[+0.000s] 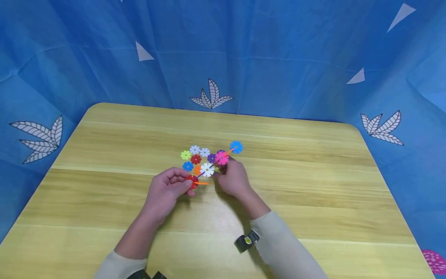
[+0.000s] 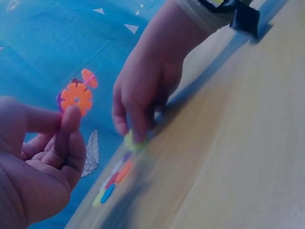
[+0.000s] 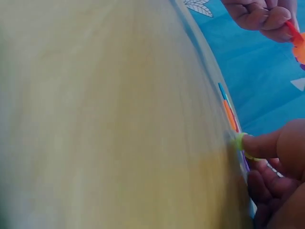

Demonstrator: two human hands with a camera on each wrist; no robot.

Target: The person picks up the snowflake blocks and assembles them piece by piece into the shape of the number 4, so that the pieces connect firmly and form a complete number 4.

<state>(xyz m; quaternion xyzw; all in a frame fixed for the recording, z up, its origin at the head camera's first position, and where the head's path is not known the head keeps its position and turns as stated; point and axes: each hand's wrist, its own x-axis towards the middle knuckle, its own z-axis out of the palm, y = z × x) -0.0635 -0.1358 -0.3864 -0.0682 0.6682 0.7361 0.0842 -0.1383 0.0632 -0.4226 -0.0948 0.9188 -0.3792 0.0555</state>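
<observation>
Head view, one: from above, farthest off, facing forward and down across the table [image 1: 313, 174] to the blue curtain [image 1: 278, 38]. Wrist views, two: close in, tilted, each sharing left hand [image 2: 45, 160], right hand [image 2: 148, 88], table and curtain.

Two hands, a left hand [image 1: 165, 193] and a right hand [image 1: 234, 180], are working over one table [image 1: 331, 186].
Two pale discs [image 1: 204, 152], two yellow-green discs [image 1: 186, 155], one red disc [image 1: 196, 159], one blue disc [image 1: 188, 166], one orange disc [image 1: 197, 169] and at least one purple disc [image 1: 211, 158] are showing outside one joined chain [image 1: 207, 169]; the chain is presenting four broad faces [image 1: 222, 157] to the head camera, its edge-on discs [image 1: 202, 183] escaping a sure count. Three leaf prints [image 1: 211, 97] are marking one backdrop [image 1: 278, 46].
</observation>
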